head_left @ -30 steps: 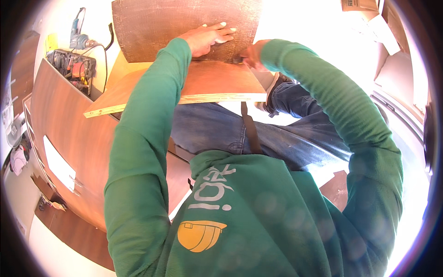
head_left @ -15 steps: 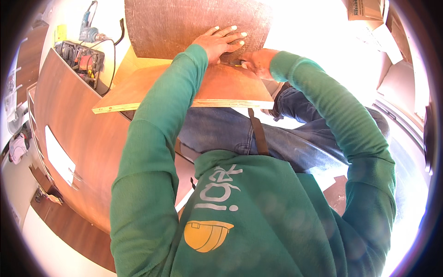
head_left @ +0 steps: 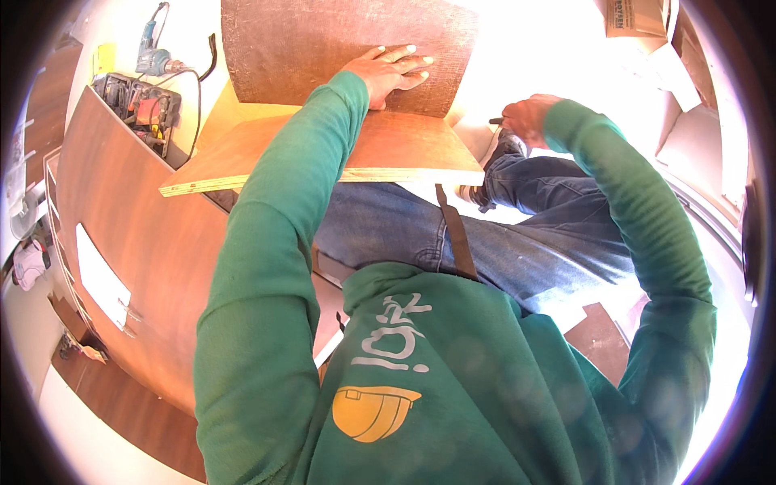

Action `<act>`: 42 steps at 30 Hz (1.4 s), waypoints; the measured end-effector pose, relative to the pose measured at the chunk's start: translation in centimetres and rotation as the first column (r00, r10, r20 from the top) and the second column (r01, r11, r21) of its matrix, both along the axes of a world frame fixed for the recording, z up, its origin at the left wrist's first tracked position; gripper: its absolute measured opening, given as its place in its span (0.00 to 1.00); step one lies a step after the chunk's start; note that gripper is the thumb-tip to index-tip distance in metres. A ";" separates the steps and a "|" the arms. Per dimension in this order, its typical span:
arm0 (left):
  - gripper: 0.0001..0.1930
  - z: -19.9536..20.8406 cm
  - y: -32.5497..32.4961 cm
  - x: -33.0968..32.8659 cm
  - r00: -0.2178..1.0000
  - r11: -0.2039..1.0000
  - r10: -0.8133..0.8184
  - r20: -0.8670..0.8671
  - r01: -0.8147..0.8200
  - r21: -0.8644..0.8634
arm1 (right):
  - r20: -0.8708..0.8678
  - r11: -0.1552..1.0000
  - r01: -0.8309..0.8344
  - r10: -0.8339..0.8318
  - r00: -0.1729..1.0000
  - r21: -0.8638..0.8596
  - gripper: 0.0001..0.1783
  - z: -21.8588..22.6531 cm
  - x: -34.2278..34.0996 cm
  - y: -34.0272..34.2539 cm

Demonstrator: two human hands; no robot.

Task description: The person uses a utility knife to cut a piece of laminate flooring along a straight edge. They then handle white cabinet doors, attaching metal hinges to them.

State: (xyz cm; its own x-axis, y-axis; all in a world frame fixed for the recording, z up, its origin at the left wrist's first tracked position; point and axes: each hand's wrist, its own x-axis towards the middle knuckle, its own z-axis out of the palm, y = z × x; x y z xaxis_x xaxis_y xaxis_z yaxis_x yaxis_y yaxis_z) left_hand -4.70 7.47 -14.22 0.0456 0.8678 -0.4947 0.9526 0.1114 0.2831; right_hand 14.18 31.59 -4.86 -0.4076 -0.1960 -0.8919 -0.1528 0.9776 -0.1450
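Our left grip (head_left: pixel 390 77) lies flat, fingers apart, on the dark brown panel (head_left: pixel 347 40), whose near edge meets the plywood board (head_left: pixel 408 153) along its far edge. Right of that board's far right corner, our right grip (head_left: pixel 529 117) is closed around a slim dark tool (head_left: pixel 495 121). We seem to be steadying for marking; working the joint calls for a still panel.

Strong white glare (head_left: pixel 558 48) washes out the pale floor (head_left: pixel 512 212).
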 end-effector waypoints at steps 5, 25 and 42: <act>0.60 0.7 0.1 -0.1 1.000 0.998 0.011 -0.008 -0.012 -0.064 | -0.142 0.925 0.302 -0.339 0.930 -0.229 0.22 3.1 -0.5 -3.4; 0.70 0.1 -0.5 0.6 0.986 0.991 0.071 -0.148 -0.087 -0.101 | 0.048 0.846 0.488 -0.490 0.870 -0.215 0.29 2.9 1.1 2.9; 0.74 0.9 0.3 0.8 0.981 0.987 0.083 -0.174 -0.105 -0.119 | -0.165 0.960 0.170 -0.209 0.964 -0.223 0.23 -8.1 -2.3 -8.0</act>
State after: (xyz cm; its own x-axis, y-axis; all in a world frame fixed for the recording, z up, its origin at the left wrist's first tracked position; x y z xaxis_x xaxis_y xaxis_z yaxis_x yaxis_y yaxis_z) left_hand -3.95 7.77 -13.30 -0.1263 0.7937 -0.5951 0.9689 0.2273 0.0974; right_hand 11.90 23.64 -12.95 -0.6090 -0.2696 -0.7459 -0.0113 0.9433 -0.3318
